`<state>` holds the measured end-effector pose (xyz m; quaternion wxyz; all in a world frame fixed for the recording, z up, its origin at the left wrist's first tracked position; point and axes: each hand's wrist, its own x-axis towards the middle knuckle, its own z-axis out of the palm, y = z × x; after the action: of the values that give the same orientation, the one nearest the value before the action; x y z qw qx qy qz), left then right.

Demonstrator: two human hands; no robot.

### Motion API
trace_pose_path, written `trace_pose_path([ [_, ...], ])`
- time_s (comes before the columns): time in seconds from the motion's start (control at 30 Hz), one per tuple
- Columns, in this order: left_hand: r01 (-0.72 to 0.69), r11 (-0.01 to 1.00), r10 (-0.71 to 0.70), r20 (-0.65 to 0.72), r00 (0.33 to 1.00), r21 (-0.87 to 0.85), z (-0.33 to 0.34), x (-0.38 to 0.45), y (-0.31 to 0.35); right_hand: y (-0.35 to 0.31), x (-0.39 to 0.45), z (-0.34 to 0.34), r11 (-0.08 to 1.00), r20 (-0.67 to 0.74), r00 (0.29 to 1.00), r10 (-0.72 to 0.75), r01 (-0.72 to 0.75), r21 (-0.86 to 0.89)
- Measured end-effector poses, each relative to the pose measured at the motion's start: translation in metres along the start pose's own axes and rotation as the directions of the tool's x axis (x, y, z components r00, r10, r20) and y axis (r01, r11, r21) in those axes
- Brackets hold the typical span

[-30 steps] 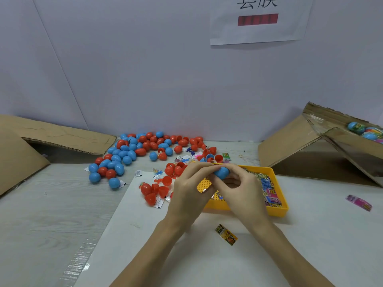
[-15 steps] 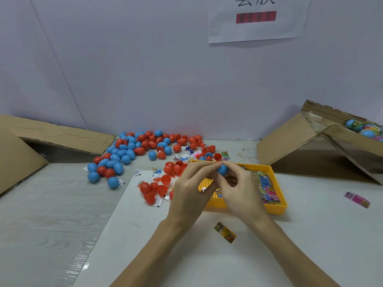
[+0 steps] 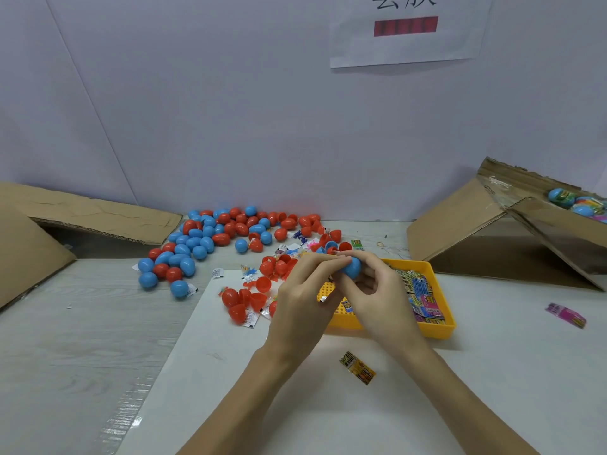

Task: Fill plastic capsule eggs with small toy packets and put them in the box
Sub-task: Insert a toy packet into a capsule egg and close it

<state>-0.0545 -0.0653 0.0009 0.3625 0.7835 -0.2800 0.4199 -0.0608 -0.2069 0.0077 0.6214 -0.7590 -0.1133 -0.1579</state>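
Right at the frame's centre we pinch a blue capsule egg point(image 3: 352, 267) between both hands: our left hand point(image 3: 303, 302) and right hand point(image 3: 377, 297) curl their fingertips round it, above the yellow tray point(image 3: 440, 326) of toy packets point(image 3: 423, 297). Loose eggs point(image 3: 210, 238) lie left of centre; the box point(image 3: 525, 231) sits at the right edge
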Motion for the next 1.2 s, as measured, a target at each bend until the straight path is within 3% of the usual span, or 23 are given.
trace_pose_path([
  [0.4,0.000,1.000,-0.001,-0.009,1.000,-0.023,0.0019,-0.0014,0.0006,-0.0004,-0.0006,-0.0022,0.976,-0.056,0.996,-0.073,0.060,-0.211],
  [0.57,0.036,0.999,-0.036,0.029,0.999,0.004,0.0035,-0.0022,0.0001,-0.0027,0.0001,-0.0030,0.984,-0.018,0.998,-0.055,0.051,-0.170],
  [0.73,0.010,1.000,-0.012,0.058,0.998,0.028,0.0012,0.0013,-0.0045,-0.0037,0.0015,-0.0007,0.997,0.098,0.993,0.059,-0.063,0.045],
  [1.07,-0.019,0.998,0.011,0.124,0.992,0.066,0.0017,0.0014,-0.0079,-0.0022,0.0009,-0.0023,0.991,0.126,0.992,-0.004,0.021,-0.132],
  [1.2,-0.032,0.996,0.019,0.141,0.990,0.089,0.0019,0.0005,-0.0071,-0.0001,0.0015,-0.0014,0.996,0.133,0.989,0.061,-0.050,-0.080],
])
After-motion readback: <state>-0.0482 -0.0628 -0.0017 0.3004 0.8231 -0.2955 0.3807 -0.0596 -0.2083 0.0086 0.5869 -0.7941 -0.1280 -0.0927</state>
